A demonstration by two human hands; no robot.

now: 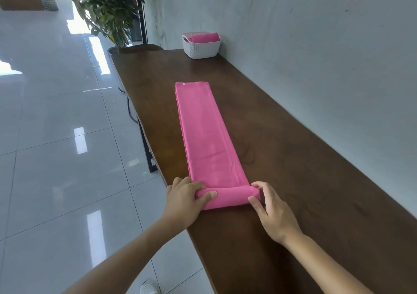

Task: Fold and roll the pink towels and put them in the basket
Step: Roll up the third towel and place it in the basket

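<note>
A pink towel (203,131) lies folded into a long narrow strip on the dark wooden table (293,158), running away from me. Its near end is rolled into a short tube. My left hand (185,201) grips the left end of that roll, thumb over the top. My right hand (270,210) grips the roll's right end with thumb and curled fingers. At the far end of the table stands a white woven basket (201,49) against the wall, with a rolled pink towel (204,38) inside it.
A pale wall (316,45) runs along the table's right side. Left of the table edge lies a glossy tiled floor (56,135). A potted plant (108,7) stands beyond the table's far left corner. A white shoe (149,288) shows at the bottom.
</note>
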